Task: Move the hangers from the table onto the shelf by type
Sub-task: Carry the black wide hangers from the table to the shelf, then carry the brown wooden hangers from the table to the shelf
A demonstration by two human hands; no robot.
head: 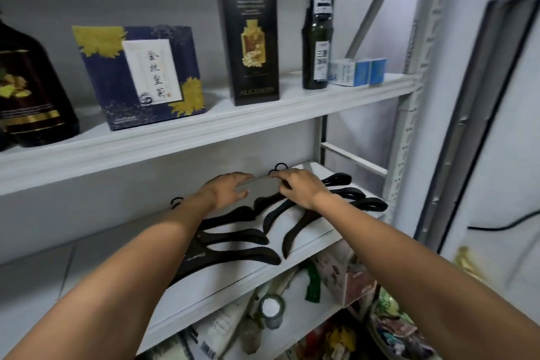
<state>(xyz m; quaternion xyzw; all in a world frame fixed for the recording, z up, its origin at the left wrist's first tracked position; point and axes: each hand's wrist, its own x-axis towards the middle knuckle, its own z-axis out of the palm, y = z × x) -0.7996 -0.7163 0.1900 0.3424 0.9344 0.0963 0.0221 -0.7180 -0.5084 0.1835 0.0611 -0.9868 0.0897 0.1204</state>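
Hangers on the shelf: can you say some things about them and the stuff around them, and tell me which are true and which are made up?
1. The hangers are black. True.
2. The hangers hang from a rail. False: they lie flat on the shelf.
3. The left hand and the right hand both reach over the hangers. True.
4. The tall box on the level above is white. False: it is black.

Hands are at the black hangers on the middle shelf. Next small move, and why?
Probably open the right hand and draw both hands back: the right pile of black plastic hangers it grips already lies flat on the white shelf beside the left pile, and the left hand holds nothing.
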